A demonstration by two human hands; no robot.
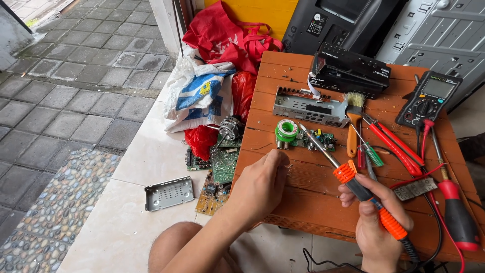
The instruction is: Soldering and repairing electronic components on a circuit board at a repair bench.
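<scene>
Our right hand (376, 222) grips the soldering iron (353, 182), tip just beyond the fingers over the green circuit board (316, 139). Our left hand (260, 182) is loosely clenched, contents hidden. We judge a slip could scorch the solder spool (287, 130) beside the tip.

The left hand (260, 183) hides its own fingertips, and the soldering iron's cord (411, 251) is cut off by the bottom edge

Daylight falls on grey paving stones (76, 76) and a pebble strip (45, 212) beyond pale floor tiles (136, 167), all left of the orange wooden bench (298, 187).
</scene>
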